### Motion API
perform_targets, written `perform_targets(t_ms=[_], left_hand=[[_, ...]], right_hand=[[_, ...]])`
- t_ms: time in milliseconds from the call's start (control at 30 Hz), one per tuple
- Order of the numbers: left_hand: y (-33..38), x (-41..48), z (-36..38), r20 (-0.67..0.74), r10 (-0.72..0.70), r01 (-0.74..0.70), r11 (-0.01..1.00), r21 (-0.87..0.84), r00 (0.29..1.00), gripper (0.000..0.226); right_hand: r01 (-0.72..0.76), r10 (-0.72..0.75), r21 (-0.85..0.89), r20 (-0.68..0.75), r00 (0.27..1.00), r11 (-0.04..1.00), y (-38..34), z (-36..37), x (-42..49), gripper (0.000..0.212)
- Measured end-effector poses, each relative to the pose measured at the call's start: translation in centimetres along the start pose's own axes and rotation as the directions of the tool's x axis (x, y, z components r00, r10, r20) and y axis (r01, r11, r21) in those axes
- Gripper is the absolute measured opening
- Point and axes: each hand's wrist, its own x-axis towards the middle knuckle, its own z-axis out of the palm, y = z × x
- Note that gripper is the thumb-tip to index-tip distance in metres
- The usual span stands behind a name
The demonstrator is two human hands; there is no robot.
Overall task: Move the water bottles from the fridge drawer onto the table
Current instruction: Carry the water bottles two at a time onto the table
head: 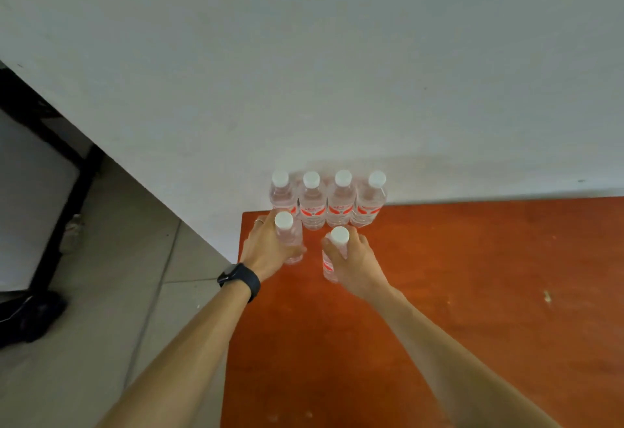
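Fingers, head view: your left fingers (261, 225) curl round the far side of the left-hand bottle (289, 238), with the thumb closing on its near side. Your right fingers (364, 241) and thumb wrap the right-hand bottle (329, 267) just below its cap. Both sets are clamped on a bottle.
Bottle count: six clear water bottles, each with a white cap and a red label band. Four stand free and two are in your grasp.
Back row: the row of four bottles (312, 206) stands upright, side by side and close-packed. It sits at the table's far left corner against the wall (337, 56), just above frame centre.
Held bottles: both are upright, just in front of that row. The left-hand one is near the table's left edge, and the right-hand one is beside it with a gap between them. You cannot tell whether their bases rest on the table (472, 275).
Pose, left hand (265, 252): back of the hand up, reaching forward from the lower left of the frame. The forearm stretches over the floor (118, 275) and the table edge.
Pose, right hand (358, 265): reaching in from the lower right, forearm over the table.
Worn items: one dark watch (239, 279) on your left wrist, and one ring (258, 221) on a left finger.
Surroundings: the orange-brown table fills the lower right, and pale floor tiles lie at lower left. One black frame (50, 143) stands at the left edge.
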Motion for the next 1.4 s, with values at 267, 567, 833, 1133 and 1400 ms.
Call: perform_targets(t_ms=[267,567,833,1133,1400], left_hand=[[-1.6,1.4,1.1,-0.023,-0.010,0.007,0.994,-0.113,1.000,0.087],[-2.9,1.7,1.4,0.004,0.004,-0.004,0.982,-0.191,1.000,0.080],[-3.2,2.1,1.8,-0.042,-0.002,-0.005,0.985,-0.175,0.999,0.079],[-3.8,3.3,1.7,0.032,-0.043,0.048,0.979,-0.197,0.999,0.063],[-4.2,3.4,2.4,-0.022,-0.077,0.070,0.971,-0.230,0.997,0.056]], right_hand=[[0.085,-0.089,0.069,0.060,0.994,0.994,-0.9,1.5,3.2,0.073],[-0.084,0.078,0.035,0.140,0.987,0.996,-0.3,2.6,3.8,0.084],[-0.010,-0.005,0.075,0.194,0.981,0.997,-0.6,2.7,4.8,0.083],[-0.010,-0.019,0.150,0.196,0.980,0.989,-0.8,2.5,5.4,0.086],[-0.004,-0.029,0.165,0.198,0.980,0.986,-1.1,2.7,5.9,0.086]])
